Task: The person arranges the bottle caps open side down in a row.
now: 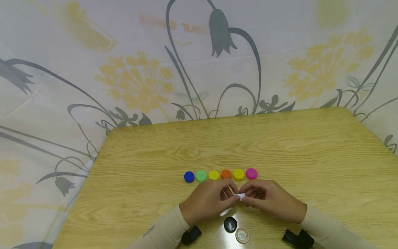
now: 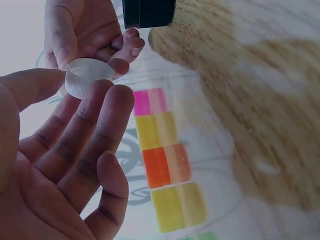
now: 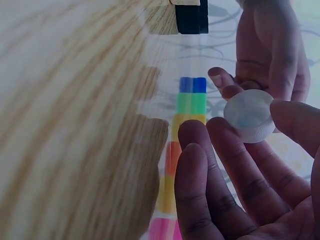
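A white ribbed bottle cap (image 1: pixel 240 196) is held above the table between both hands. My left hand (image 1: pixel 211 200) pinches it from the left with thumb and fingertips. From the right, my right hand (image 1: pixel 275 202) pinches its other side. In the left wrist view the cap (image 2: pixel 89 77) shows its hollow inside and ridged wall; in the right wrist view the cap (image 3: pixel 250 116) shows its round face tilted up. Just beyond the fingers runs a row of coloured caps: blue (image 1: pixel 189 177), green (image 1: pixel 201 176), yellow (image 1: pixel 214 175), orange (image 1: pixel 226 174), another yellow (image 1: pixel 238 174) and pink (image 1: pixel 251 173).
Nearer the front of the wooden table (image 1: pixel 149 155) lie a black cap (image 1: pixel 230 224) and a clear ring-shaped cap (image 1: pixel 242 235). A whitish piece (image 1: pixel 225 212) shows partly beneath the left hand. Black wrist cameras sit under both forearms. A patterned cloth (image 1: pixel 199 69) hangs behind the table.
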{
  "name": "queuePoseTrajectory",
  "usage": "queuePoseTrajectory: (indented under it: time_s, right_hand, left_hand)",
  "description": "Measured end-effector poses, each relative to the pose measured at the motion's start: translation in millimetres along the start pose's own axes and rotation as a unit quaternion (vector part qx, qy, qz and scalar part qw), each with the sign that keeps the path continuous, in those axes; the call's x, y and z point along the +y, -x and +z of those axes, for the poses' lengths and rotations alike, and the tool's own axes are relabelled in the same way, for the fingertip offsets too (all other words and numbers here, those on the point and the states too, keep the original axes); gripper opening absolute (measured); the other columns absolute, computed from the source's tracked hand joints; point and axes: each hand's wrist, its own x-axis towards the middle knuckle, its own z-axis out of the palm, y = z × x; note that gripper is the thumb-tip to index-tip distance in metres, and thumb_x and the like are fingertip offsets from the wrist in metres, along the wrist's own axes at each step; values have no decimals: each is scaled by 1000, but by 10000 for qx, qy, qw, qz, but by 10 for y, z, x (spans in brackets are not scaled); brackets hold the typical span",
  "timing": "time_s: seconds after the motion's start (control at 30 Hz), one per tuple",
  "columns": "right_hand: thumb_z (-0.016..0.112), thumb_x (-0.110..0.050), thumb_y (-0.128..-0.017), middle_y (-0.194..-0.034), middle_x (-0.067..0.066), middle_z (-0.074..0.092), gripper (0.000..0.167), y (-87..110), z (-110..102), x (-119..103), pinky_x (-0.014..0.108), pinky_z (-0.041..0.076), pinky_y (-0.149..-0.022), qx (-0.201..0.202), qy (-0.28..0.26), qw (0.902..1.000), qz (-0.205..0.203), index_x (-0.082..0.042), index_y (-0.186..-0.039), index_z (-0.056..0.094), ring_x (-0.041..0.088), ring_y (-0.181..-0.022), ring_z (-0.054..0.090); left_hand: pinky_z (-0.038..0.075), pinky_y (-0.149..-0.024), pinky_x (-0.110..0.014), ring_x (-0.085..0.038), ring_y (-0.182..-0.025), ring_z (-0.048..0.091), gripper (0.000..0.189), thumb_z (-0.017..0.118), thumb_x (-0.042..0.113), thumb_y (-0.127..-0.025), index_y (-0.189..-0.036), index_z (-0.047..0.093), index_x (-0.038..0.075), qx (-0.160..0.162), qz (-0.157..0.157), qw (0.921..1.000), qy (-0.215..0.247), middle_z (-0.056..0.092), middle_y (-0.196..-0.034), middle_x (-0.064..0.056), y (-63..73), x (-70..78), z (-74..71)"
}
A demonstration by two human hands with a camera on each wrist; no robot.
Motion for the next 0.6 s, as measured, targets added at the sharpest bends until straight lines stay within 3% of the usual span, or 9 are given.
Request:
queuePoseTrajectory:
  time_s: [0.33, 0.6]
  right_hand:
    - [67, -20, -97, -99, 1, 73, 19, 4, -2, -12, 26, 58, -75, 48, 108, 9999, -81, -9, -114, 67, 9, -88, 70]
    - [68, -20, -96, -99, 0, 72, 21, 2, -13, -22, 26, 58, -72, 167, 304, 9991, -240, -11, -115, 66, 7, -84, 69]
  left_hand:
    - [48, -60, -8, 13, -69, 60, 13, 73, 28, -92, -98, 67, 17, -22, -152, 9998, 156, 74, -83, 10, -2, 13, -16]
    - [48, -61, -8, 11, -71, 61, 19, 74, 26, -92, -107, 68, 17, 45, -192, 9997, 124, 75, -87, 10, -2, 7, -21]
